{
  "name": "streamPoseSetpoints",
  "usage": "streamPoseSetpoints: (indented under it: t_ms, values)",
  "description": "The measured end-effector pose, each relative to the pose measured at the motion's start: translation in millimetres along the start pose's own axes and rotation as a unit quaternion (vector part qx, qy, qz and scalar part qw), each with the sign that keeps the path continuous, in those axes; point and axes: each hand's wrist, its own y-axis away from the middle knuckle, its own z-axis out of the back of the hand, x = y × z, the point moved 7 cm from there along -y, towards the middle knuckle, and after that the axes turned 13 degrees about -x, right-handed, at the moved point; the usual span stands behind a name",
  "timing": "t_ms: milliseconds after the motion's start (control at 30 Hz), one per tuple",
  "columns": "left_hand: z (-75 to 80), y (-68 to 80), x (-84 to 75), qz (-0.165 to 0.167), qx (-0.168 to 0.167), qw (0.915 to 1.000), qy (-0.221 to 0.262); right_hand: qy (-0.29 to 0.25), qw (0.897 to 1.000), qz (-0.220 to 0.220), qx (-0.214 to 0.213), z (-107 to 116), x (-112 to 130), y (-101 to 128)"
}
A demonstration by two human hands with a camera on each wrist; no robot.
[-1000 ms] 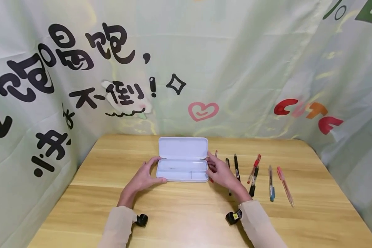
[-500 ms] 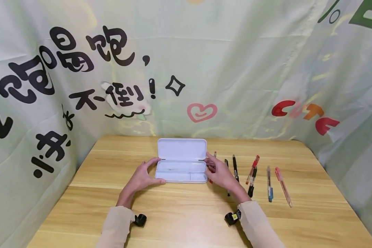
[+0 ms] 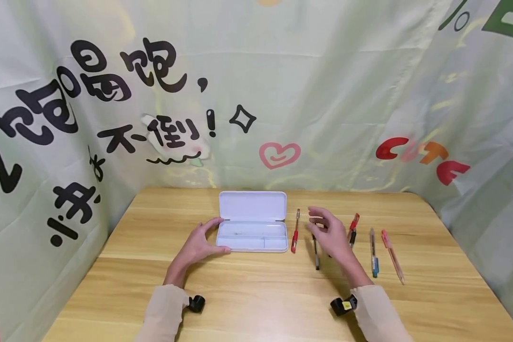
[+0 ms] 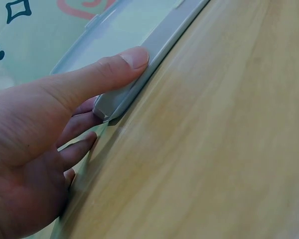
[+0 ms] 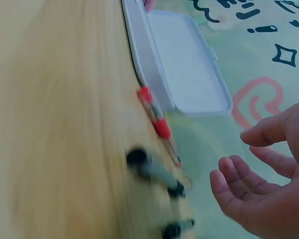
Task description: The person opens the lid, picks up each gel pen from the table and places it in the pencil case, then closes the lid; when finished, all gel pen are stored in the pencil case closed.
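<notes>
- While your left hand [image 3: 198, 242] grips its left end, the lid-up pencil case [image 3: 252, 206] sits on the wooden table [image 3: 256, 294].
- Your right hand [image 3: 334, 236] is near a black pen [image 3: 316, 251] right of the case, digits loosely bent, apart.
- Red pen [image 3: 296, 232] lies just right of the case.

Curtained-off work nook, wood-grain table [image 3: 256, 297], pale green printed cloth [image 3: 325, 95] hanging around it

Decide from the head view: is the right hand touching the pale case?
No, the right hand is apart from the pale case, with a red pen lying between them.
</notes>
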Motion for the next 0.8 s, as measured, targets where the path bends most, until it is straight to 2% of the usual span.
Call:
streamPoseSetpoints:
  t_ms: [267, 500, 633, 800]
  values:
    - [-5.7, 2.4, 1.2, 0.0, 0.004, 0.9999, 0.011, 0.077, 0.996, 0.019, -0.044, 54, -15, 12]
    - [-3.1, 2.5, -1.0, 0.008, 0.0, 0.9999, 0.011, 0.16, 0.985, 0.001, -0.064, 102, -29, 23]
    - [-1.7, 1.6, -3.0, 0.005, 0.003, 1.0, 0.008, 0.185, 0.98, -0.007, -0.072, 127, -41, 26]
    - [-0.7, 1.1, -0.9, 0.003, 0.003, 1.0, 0.008, 0.229, 0.972, -0.019, -0.058, 149, -62, 27]
